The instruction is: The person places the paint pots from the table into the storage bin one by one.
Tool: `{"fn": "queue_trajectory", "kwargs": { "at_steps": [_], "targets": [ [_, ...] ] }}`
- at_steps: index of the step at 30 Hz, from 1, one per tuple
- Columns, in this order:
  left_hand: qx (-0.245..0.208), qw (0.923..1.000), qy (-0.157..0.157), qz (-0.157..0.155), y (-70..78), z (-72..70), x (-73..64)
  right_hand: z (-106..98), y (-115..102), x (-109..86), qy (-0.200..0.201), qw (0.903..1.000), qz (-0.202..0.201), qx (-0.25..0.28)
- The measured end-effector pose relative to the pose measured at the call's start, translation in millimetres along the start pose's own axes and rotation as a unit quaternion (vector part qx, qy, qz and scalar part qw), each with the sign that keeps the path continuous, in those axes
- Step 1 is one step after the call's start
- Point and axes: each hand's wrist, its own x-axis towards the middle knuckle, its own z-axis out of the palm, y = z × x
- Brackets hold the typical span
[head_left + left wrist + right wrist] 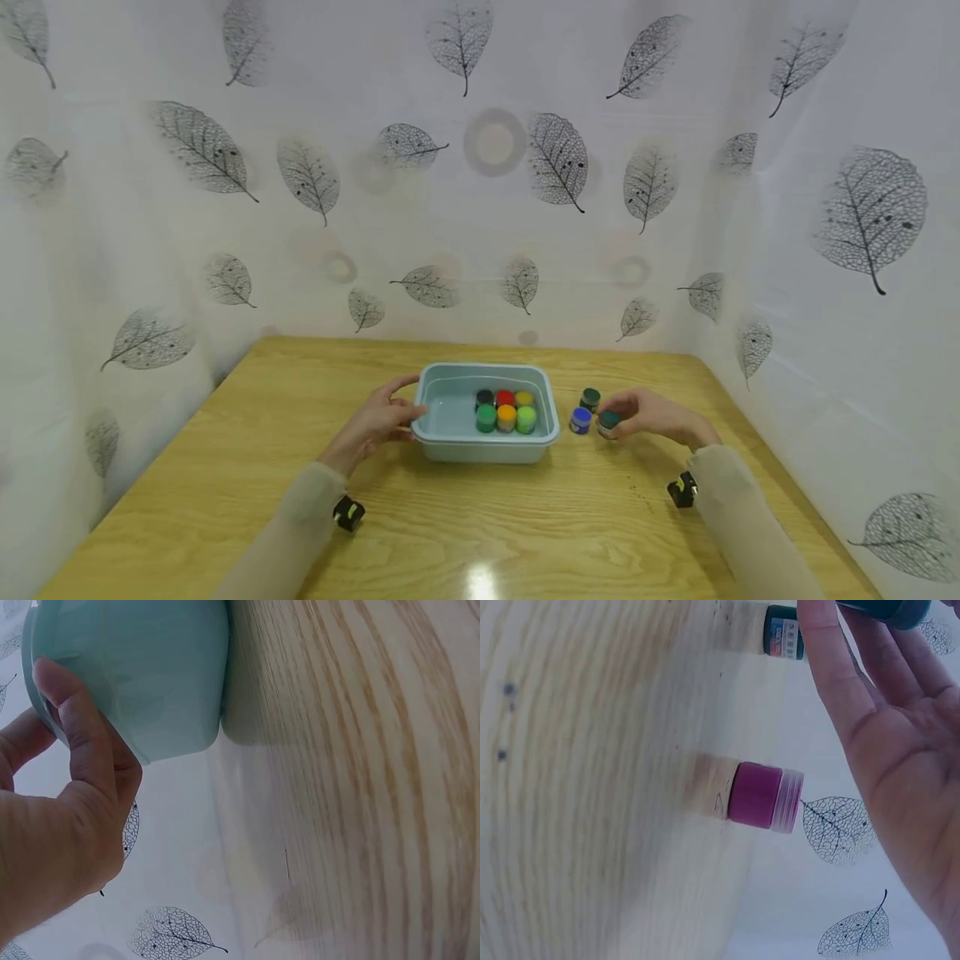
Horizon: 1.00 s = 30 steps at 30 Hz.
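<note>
Left hand (377, 422): clamped by the fingers on the left rim of the tub (480, 453).
Tub: upright on the surface (450, 529), pale blue-green, open at the top, loaded towards the right with six small jars.
Back row inside, left to right: black jar (484, 398), red jar (505, 400), yellow jar (524, 400).
Front row inside, left to right: green jar (486, 418), orange jar (506, 418), lime jar (526, 419).
Right hand (656, 414): clamped by the fingers on a dark teal jar (608, 422), well to the right of the tub; lifted clear or resting on the surface, hard to tell.
Blue jar (581, 420): on the surface between tub and dark teal jar.
Dark green jar (590, 399): just behind the blue jar.
Magenta jar (761, 796): standing on the surface in the right wrist view, apart from the right hand.
Curtain (480, 208): white, printed with dark leaf skeletons, hung behind and along both sides.
</note>
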Motion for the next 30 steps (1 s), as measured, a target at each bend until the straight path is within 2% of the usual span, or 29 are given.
{"fn": "queue_trajectory", "kwargs": {
  "at_steps": [8,18,30],
  "targets": [
    [0.009,0.9999,-0.008,0.005,1.3,-1.3,-0.9,0.3,-9.7,8.7,0.017,0.9991,-0.004,0.04],
    [0.008,0.9999,-0.005,0.004,0.9,-0.1,-0.4,13.0,-28.4,20.3,0.034,0.9989,-0.013,0.031],
    [0.003,1.0,-0.001,0.002,0.8,0.5,-0.1,36.2,-50.9,33.4,0.037,0.9952,-0.066,0.062]
  ]
}}
